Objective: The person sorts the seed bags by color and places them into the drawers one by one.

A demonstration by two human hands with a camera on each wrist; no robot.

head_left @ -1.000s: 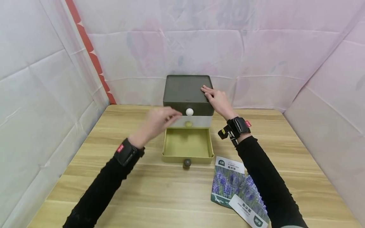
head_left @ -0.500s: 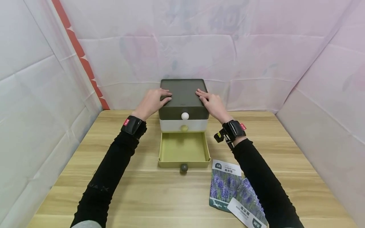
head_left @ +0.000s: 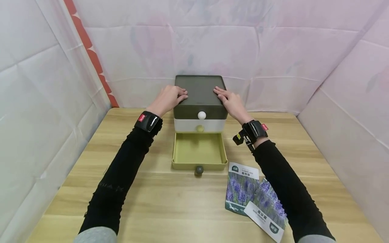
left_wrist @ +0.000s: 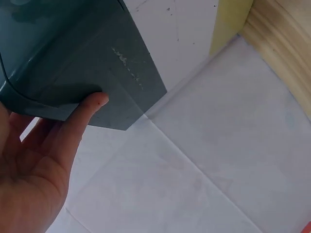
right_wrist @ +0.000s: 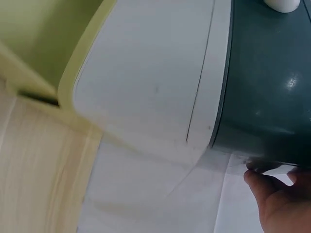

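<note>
Packets (head_left: 252,194): at 5 o'clock on the counter (head_left: 170,202), nearest you.
Drawer (head_left: 199,152): bottom one, pulled out toward you, knob at 6 o'clock.
Box (head_left: 200,92): far edge, 12 o'clock, squarely between your hands.
Left hand (head_left: 168,98): your grip lies on the box's left top edge, thumb against its side, fingers loosely bent.
Right hand (head_left: 231,101): flat on the right top edge, fingers straight, clasping nothing.
</note>
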